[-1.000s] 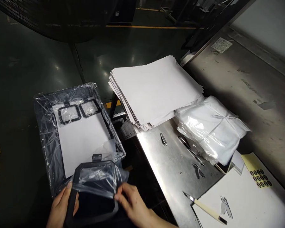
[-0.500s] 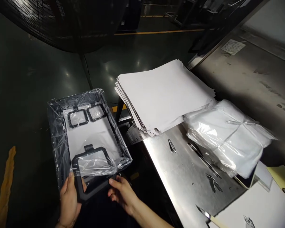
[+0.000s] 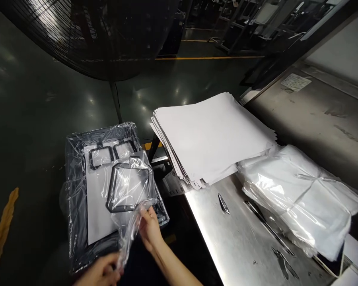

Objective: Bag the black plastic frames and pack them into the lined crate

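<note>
Large black frame of cut-cornered, rounded-rectangle outline [image 3: 121, 209], in a clear, crinkled plastic bag [image 3: 129, 234], sits in front of you, over the dark open-topped box lined with clear film [image 3: 75, 202]. Whether it hangs above or touches the white sheet [image 3: 94, 216] inside, can't tell from this angle. Your right hand [image 3: 149, 224] pinches the film by the frame's lower right corner, fingers drawn together; your left hand [image 3: 106, 271] is closed on the film's gathered tail, low at the near end of the box.

Edges: the frame's right side runs close to the box's right rim, little room there. More room leftward, over bare white sheet. Beyond the far edge, two black frames [image 3: 112, 154] lie side by side on the sheet, partly overlapped by loose film. Dark gap between box and tabletop [image 3: 214, 234]; green floor [image 3: 32, 131] lies open to your left.

Materials: tabletop is bright, scuffed metal with a straight near edge. Stack of large white paper sheets [image 3: 209, 135], matte, corners fanned unevenly, juts past that edge. Beside it, a white bundle in glossy plastic [image 3: 298, 194], tied across, bulging. Small silver tool [image 3: 223, 203] and slim dark pen [image 3: 270, 227] lie loose on the metal.
</note>
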`<state>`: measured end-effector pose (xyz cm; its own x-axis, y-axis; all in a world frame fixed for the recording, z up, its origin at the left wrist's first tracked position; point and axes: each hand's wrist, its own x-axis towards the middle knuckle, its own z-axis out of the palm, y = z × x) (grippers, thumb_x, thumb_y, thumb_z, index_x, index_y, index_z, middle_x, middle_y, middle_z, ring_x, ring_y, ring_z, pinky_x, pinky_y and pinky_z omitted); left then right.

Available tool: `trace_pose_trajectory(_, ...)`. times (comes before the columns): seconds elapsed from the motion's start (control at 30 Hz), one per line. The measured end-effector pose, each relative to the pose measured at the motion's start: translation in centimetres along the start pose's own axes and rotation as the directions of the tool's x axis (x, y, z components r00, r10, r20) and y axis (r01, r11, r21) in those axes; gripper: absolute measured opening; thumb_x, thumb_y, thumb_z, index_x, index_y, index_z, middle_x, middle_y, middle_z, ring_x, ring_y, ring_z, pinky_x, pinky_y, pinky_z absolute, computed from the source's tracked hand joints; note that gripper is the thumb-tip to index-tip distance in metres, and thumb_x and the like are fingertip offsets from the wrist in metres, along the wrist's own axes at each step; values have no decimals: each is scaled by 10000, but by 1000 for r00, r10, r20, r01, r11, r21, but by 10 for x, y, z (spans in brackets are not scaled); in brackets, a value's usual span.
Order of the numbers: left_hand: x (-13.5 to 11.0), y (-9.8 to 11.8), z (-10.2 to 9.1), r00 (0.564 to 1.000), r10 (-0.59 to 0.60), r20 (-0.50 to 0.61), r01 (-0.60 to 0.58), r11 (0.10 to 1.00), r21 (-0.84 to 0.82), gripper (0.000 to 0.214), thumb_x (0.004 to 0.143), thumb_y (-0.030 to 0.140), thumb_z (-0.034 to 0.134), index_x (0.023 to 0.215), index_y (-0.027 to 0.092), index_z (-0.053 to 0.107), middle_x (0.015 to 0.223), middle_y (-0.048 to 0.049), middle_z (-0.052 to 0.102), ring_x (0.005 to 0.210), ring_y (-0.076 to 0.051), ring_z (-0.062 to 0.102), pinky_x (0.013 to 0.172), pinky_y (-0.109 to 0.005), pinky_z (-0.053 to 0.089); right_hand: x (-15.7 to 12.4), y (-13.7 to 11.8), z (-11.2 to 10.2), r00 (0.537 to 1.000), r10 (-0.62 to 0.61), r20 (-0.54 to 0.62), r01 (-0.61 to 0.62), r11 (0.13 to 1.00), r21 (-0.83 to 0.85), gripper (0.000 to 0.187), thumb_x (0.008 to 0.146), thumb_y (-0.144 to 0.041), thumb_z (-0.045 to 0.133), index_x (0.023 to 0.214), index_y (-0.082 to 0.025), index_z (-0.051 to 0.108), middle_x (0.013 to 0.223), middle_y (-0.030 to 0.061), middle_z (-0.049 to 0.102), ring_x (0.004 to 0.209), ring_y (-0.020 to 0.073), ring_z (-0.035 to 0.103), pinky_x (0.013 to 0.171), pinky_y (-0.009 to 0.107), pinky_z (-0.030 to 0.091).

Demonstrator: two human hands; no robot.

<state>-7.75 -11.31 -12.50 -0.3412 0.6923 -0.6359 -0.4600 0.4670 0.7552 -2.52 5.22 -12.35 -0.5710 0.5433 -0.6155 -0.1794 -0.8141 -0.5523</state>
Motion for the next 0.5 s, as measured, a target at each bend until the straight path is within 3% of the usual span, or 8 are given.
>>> trace_pose_trajectory(0.1, 19, 27, -29, 977, 24, -211, -75, 968, -238, 641, 516, 571, 647, 1074, 277, 529, 1068, -59, 602, 966, -257, 548, 705, -303, 487, -1, -4, -3, 996, 34, 88, -26, 996, -89, 335, 632, -353, 661, 870, -180, 499, 563, -77, 459, 389, 33, 365, 430, 177, 289)
trace_pose_trajectory(0.13, 26, 39, -34, 969, 33, -245, -110, 945, -309, 750, 427, 663, 621, 1053, 260, 531, 1062, -65, 602, 1013, -288, 517, 750, -332, 483, -2, -4, -4, 992, 50, 115, -36, 992, -120, 355, 630, -343, 665, 896, -177, 499, 555, -77, 458, 376, 33, 358, 424, 180, 277)
trace_pose_trajectory(0.17, 31, 50, -35, 967, 34, -254, -129, 920, -369, 732, 466, 659, 606, 1066, 249, 512, 1075, -68, 595, 1062, -291, 484, 819, -348, 456, -3, -4, -4, 988, 64, 139, -43, 988, -148, 380, 625, -335, 672, 922, -174, 497, 551, -76, 460, 366, 35, 354, 417, 183, 268)
trace_pose_trajectory(0.27, 41, 75, -22, 971, -31, -239, -93, 868, -488, 481, 652, 354, 654, 1081, 228, 476, 1051, -64, 613, 1024, -259, 526, 883, -359, 426, -6, -3, -2, 982, 71, 178, -35, 979, -201, 522, 613, -326, 683, 1059, -203, 442, 647, -55, 514, 380, 41, 373, 428, 193, 297)
trace_pose_trajectory(0.4, 45, 79, -9, 948, -167, -270, -20, 817, -576, 356, 667, 117, 643, 992, 171, 509, 937, -96, 661, 835, -276, 621, 716, -354, 527, 0, -10, -4, 995, 17, 100, 4, 979, -206, 803, 586, -335, 698, 1238, -318, 232, 888, -15, 543, 545, 80, 483, 545, 224, 389)
trace_pose_trajectory(0.5, 48, 72, -16, 916, -211, -341, -74, 747, -661, 237, 736, 45, 532, 916, 199, 543, 886, -43, 678, 807, -234, 635, 663, -311, 549, 11, -25, -15, 998, 66, -4, -66, 994, -85, 666, 667, -463, 576, 1229, -326, 245, 968, 12, 534, 711, 128, 540, 637, 277, 426)
